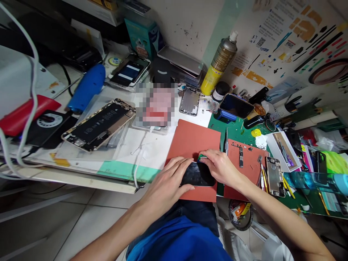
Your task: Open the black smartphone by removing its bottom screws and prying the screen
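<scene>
A black-screened smartphone [198, 176] lies on a reddish-brown mat [199, 136] near the front edge of the bench. My left hand [171, 175] grips its left end, thumb along the near edge and fingers over the far one. At the phone's far edge, my right hand [220, 166] pinches a small green piece, perhaps a thin pick [201, 157], mostly covered by the fingers. Beside that hand a pair of tweezers [226, 141] points away from me. To the right, a phone logic board [241, 156] and tiny parts rest on a second reddish-brown mat [233, 181].
An opened phone [99, 125] with its battery showing lies left. A white cable [140, 159] hangs over the bench edge. Behind stand a yellow spray can [217, 65] and a phone housing [190, 101]. Another housing [275, 175], screwdrivers [263, 177] and a blue bottle [312, 181] lie right.
</scene>
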Demonstrator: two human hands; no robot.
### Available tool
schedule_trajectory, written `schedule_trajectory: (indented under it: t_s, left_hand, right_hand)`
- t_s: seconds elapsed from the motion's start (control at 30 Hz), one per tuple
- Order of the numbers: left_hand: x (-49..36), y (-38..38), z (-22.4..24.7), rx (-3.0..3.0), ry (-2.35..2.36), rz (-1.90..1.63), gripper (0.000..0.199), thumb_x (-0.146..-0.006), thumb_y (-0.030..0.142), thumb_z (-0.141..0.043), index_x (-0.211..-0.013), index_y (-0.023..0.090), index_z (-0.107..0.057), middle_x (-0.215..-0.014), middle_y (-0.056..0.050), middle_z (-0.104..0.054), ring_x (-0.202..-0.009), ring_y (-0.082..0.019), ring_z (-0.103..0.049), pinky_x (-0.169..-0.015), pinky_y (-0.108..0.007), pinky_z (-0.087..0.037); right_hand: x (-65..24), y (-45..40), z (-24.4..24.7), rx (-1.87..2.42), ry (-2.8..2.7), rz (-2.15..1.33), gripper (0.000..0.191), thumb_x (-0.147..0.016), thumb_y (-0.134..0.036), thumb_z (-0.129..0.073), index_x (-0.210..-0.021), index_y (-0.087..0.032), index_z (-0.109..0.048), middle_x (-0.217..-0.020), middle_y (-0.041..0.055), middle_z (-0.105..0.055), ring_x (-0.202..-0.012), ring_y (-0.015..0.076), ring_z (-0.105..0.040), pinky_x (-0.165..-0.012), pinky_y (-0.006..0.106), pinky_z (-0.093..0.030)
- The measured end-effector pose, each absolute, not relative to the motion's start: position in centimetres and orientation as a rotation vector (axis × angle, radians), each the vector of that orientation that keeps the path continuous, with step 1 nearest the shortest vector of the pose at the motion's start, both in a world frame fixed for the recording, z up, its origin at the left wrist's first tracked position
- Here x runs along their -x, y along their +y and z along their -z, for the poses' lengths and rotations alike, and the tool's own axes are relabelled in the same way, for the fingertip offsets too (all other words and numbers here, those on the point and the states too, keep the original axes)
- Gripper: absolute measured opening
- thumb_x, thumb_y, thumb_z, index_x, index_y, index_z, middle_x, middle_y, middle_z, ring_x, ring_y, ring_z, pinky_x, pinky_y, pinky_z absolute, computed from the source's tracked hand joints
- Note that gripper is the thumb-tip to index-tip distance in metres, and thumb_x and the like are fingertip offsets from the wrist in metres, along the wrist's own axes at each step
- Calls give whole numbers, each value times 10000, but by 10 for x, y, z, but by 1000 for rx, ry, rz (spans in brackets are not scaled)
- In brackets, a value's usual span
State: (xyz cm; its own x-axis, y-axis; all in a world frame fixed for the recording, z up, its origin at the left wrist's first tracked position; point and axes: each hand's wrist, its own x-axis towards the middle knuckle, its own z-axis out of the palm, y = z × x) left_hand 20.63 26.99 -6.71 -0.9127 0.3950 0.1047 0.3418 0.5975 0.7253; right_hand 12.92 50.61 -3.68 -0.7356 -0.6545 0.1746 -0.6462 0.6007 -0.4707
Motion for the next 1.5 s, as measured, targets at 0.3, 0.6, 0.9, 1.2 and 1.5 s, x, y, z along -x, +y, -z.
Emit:
schedule_trajectory:
  t_s: [0.3, 0.6, 0.9, 1.2, 1.5]
  left_hand:
    - [-205, 266, 64, -644, 2703, -1290, 738, -983, 279, -755, -1616, 337, -380, -1519, -116, -610, -1460, -326, -566, -1171, -530, -544]
    - [-204, 267, 63, -648, 2686, -1290, 760, -960, 251, -787, -1604, 320, -387, -1513, -112, -612, -1453, -318, -559, -1179, -533, -536]
    - [-204, 266, 62, -616, 2665, -1314, 711, -972, 275, -768, -1590, 313, -419, -1511, -113, -609, -1455, -320, -558, -1184, -539, -535]
    - [-209, 265, 62, -596, 2703, -1246, 822, -965, 239, -788, -1641, 329, -329, -1586, -112, -549, -1536, -318, -470, -1246, -537, -477]
    - [-214, 259, 62, -562, 2782, -1194, 846, -961, 203, -788, -1654, 315, -316, -1574, -116, -570, -1495, -313, -526, -1233, -521, -494]
  right_hand:
    - [-152, 512, 53, 1308, 2936, 821, 276, -1078, -73, -471, -1212, -168, -693, -925, 120, -753, -804, 231, -670, -718, 380, -578]
    - [-143, 504, 54, 1237, 2895, 902, 242, -1097, -130, -483, -1182, -176, -704, -898, 106, -754, -785, 228, -690, -711, 373, -582]
    - [-123, 501, 41, 1029, 2763, 934, 158, -1054, -135, -607, -1089, -215, -739, -969, 63, -827, -856, 225, -798, -749, 317, -602]
    - [-135, 503, 42, 1133, 2822, 908, 172, -1082, -152, -569, -1139, -188, -727, -928, 82, -798, -827, 227, -755, -739, 336, -584]
    - [-152, 504, 62, 1385, 2929, 929, 301, -1054, -46, -508, -1237, -177, -708, -972, 129, -773, -878, 249, -708, -793, 404, -595]
